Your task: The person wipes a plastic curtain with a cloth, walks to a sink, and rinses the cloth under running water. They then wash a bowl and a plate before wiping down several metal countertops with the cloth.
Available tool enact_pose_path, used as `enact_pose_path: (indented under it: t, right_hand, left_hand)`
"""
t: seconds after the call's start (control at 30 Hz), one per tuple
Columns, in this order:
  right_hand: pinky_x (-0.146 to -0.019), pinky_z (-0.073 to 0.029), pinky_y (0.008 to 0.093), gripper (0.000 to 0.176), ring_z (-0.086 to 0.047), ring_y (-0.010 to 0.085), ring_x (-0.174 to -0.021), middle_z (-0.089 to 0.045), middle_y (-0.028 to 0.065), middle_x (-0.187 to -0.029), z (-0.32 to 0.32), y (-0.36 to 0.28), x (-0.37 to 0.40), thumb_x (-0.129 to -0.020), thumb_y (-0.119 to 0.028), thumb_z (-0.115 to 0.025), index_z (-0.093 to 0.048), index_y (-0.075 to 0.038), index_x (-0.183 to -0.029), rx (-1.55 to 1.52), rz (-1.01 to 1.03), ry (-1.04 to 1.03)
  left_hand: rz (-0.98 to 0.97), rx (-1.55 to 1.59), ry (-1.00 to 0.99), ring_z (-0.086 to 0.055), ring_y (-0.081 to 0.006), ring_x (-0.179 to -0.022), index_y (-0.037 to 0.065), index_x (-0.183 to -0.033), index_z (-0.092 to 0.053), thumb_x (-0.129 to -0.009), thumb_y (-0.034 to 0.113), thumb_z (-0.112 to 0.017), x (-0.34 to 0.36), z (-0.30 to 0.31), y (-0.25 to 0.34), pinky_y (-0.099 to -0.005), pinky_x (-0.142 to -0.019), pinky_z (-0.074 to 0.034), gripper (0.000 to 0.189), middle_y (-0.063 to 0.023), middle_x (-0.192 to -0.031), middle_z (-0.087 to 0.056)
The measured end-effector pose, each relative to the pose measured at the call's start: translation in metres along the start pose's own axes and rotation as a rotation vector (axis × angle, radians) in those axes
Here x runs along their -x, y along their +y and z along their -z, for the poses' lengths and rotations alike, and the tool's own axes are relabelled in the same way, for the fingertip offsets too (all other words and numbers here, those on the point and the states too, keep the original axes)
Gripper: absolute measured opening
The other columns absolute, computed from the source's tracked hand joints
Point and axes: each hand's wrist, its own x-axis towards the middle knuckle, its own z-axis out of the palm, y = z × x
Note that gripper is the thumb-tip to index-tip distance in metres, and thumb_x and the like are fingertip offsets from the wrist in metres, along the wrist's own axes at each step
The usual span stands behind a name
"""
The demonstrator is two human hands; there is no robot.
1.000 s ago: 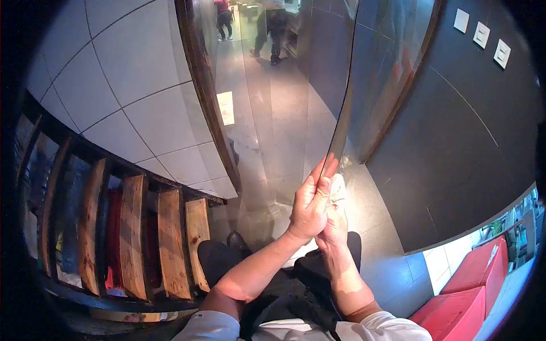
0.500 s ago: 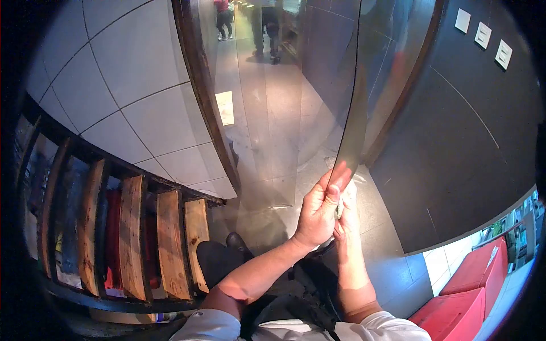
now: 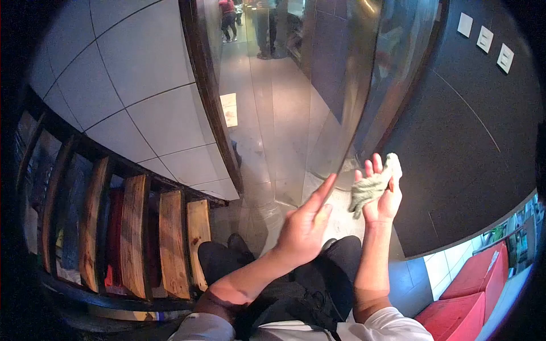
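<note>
A transparent plastic strip [image 3: 359, 108] of a hanging strip curtain comes down in front of me. Its lower edge ends close to my left hand [image 3: 301, 230], whose fingers are stretched out flat with the thumb apart and nothing held. To the right, my right hand [image 3: 387, 206] is turned palm up. It holds a crumpled pale green cloth [image 3: 371, 188], which lies across the palm and pokes up past the thumb. The fingertips show behind the cloth.
Wooden slatted steps [image 3: 135, 233] rise at left beside a white tiled wall [image 3: 153, 68]. A dark wall panel [image 3: 466, 142] with switches [image 3: 484, 40] stands at right, with red boxes [image 3: 480, 273] below it. Beyond the curtain, people [image 3: 228, 20] stand in a passage.
My hands have come apart: both were together around the strip's edge. The right hand has moved right, showing the cloth; the left has opened flat. The strip now hangs free and bends.
</note>
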Motion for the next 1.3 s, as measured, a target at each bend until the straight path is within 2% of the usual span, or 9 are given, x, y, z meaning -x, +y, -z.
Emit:
enact_pose_path:
  t: [0.07, 0.23, 0.37, 0.5, 0.57, 0.63, 0.93, 1.17, 1.3]
  right_hand:
    - [-0.101, -0.037, 0.0599, 0.051, -0.042, 0.0296, -0.13, -0.043, 0.0133, -0.144, -0.038, 0.001, 0.005, -0.102, -0.048, -0.027, -0.036, -0.022, -0.145, 0.007, -0.052, -0.132]
    - [-0.091, -0.045, 0.0663, 0.053, -0.06, 0.0338, -0.106, -0.061, 0.0166, -0.112, -0.13, -0.032, -0.034, -0.103, -0.047, -0.022, -0.053, -0.007, -0.12, 0.109, 0.173, -0.253]
    - [-0.072, -0.053, 0.0324, 0.035, -0.063, 0.0173, -0.082, -0.063, 0.0058, -0.095, -0.21, -0.054, -0.071, -0.102, -0.035, -0.044, -0.056, -0.003, -0.105, 0.204, 0.67, -0.39]
    - [-0.068, -0.048, 0.0304, 0.016, -0.059, 0.0146, -0.069, -0.066, 0.0054, -0.078, -0.235, -0.032, -0.066, -0.092, -0.014, -0.059, -0.07, -0.005, -0.1, 0.911, 0.925, -0.516]
    - [-0.08, -0.051, 0.0337, 0.029, -0.068, 0.0252, -0.081, -0.07, 0.0134, -0.09, -0.222, -0.022, -0.086, -0.083, -0.002, -0.055, -0.07, -0.008, -0.107, 1.306, 1.515, -0.607]
    - [-0.086, -0.051, 0.0361, 0.037, -0.067, 0.0332, -0.095, -0.068, 0.0218, -0.099, -0.218, -0.019, -0.059, -0.077, 0.0, -0.05, -0.069, -0.007, -0.108, 1.559, 1.012, -0.41]
    - [-0.087, -0.051, 0.0374, 0.04, -0.067, 0.0345, -0.096, -0.067, 0.0238, -0.097, -0.1, 0.02, -0.034, -0.069, 0.007, -0.044, -0.068, 0.001, -0.1, 1.557, 0.9, -0.353]
    - [-0.083, -0.05, 0.0287, 0.043, -0.069, 0.0248, -0.089, -0.07, 0.0166, -0.092, -0.054, 0.002, -0.021, -0.067, 0.014, -0.039, -0.067, 0.003, -0.098, 1.372, 0.725, -0.307]
    - [-0.081, -0.047, 0.0242, 0.038, -0.061, 0.0148, -0.086, -0.067, 0.0077, -0.091, -0.03, -0.027, -0.031, -0.071, 0.017, -0.038, -0.065, 0.005, -0.095, 1.111, 0.556, -0.49]
  left_hand:
    - [-0.202, -0.157, 0.073, -0.052, -0.0377, -0.123, 0.002, -0.147, -0.03, -0.082, -0.012, -0.041, -0.011, -0.024, -0.017, -0.0391, -0.101, -0.043, 0.068, -0.0257, -0.135, -0.05]
    - [-0.273, -0.385, 0.084, -0.035, -0.0414, -0.135, -0.002, -0.149, -0.022, -0.077, -0.013, -0.038, -0.028, -0.052, -0.046, -0.0441, -0.112, -0.031, 0.074, -0.0277, -0.146, -0.035]
    - [-0.244, -0.467, 0.071, -0.031, -0.0418, -0.138, -0.004, -0.149, -0.016, -0.079, -0.012, -0.039, -0.031, -0.062, -0.049, -0.0477, -0.114, -0.026, 0.075, -0.0275, -0.149, -0.03]
    - [-0.162, -0.539, 0.062, -0.028, -0.0424, -0.139, -0.005, -0.149, -0.011, -0.081, -0.01, -0.042, -0.034, -0.066, -0.052, -0.0533, -0.113, -0.024, 0.075, -0.0296, -0.151, -0.024]
    - [-0.157, -0.592, 0.078, -0.027, -0.0435, -0.14, -0.004, -0.15, -0.01, -0.082, -0.009, -0.042, -0.036, -0.062, -0.054, -0.0551, -0.113, -0.024, 0.075, -0.0303, -0.151, -0.022]
    - [-0.137, -0.639, 0.09, -0.026, -0.0449, -0.14, -0.003, -0.15, -0.011, -0.083, -0.008, -0.042, -0.037, -0.058, -0.056, -0.0562, -0.112, -0.024, 0.074, -0.0308, -0.152, -0.021]
    - [-0.137, -0.701, 0.138, -0.025, -0.0498, -0.138, -0.002, -0.15, -0.018, -0.09, 0.005, -0.041, -0.05, -0.052, -0.071, -0.0662, -0.107, -0.022, 0.065, -0.0301, -0.152, -0.02]
    - [-0.264, -0.527, -0.16, -0.023, -0.0418, -0.142, -0.007, -0.145, -0.025, -0.08, 0.01, -0.065, -0.044, -0.02, -0.059, -0.0476, -0.116, -0.02, 0.078, -0.0291, -0.15, -0.027]
    - [-0.336, -0.442, 0.412, -0.04, -0.0373, -0.134, -0.005, -0.145, -0.027, -0.078, 0.022, -0.078, -0.077, 0.015, -0.066, -0.0447, -0.112, -0.03, 0.089, -0.0259, -0.141, -0.044]
